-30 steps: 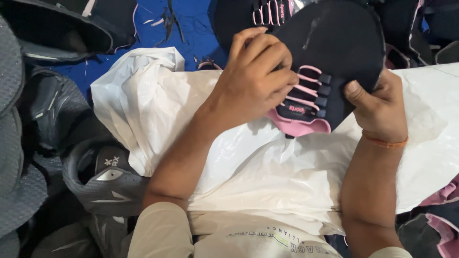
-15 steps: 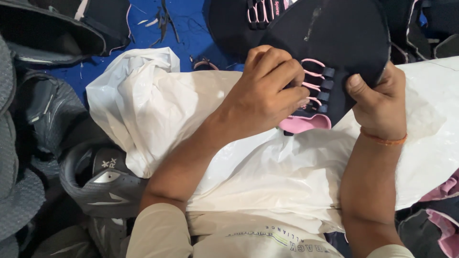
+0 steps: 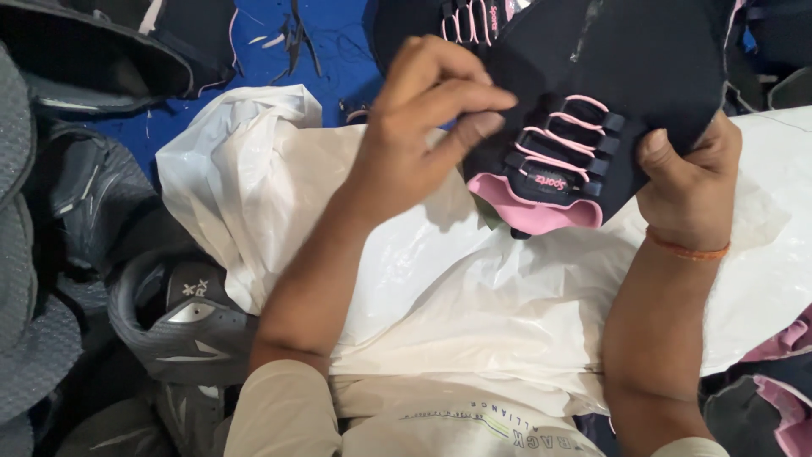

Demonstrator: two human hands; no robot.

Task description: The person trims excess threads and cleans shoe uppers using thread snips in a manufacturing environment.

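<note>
A person looks down at their own two hands, both raised over a lap covered with a white plastic sheet [image 3: 474, 288]. Between the hands is a black shoe upper [image 3: 617, 76] with pink lace loops and a pink tongue at its lower edge.

The right hand [image 3: 689, 182] grips the upper's right lower edge, thumb pressed on the front face beside the lace loops, the other fingers hidden behind the fabric. An orange thread band [image 3: 687, 250] circles that wrist.

The left hand [image 3: 414, 135] is at the upper's left edge. Its fingers [image 3: 448, 72] are curled together, the tips touching the black fabric just left of the pink loops, and the thumb tip points toward the pink tongue. It looks like a pinch on the edge, though the exact hold is partly hidden.

Beyond the fingers, farther from the body, lies a blue surface [image 3: 338, 51] with scraps of thread, and another black and pink upper [image 3: 469, 21]. Well to the left of the left hand sits a pile of grey shoe uppers [image 3: 182, 317]. Below the right forearm, at the lower right corner, more black and pink pieces [image 3: 774, 398] show.
</note>
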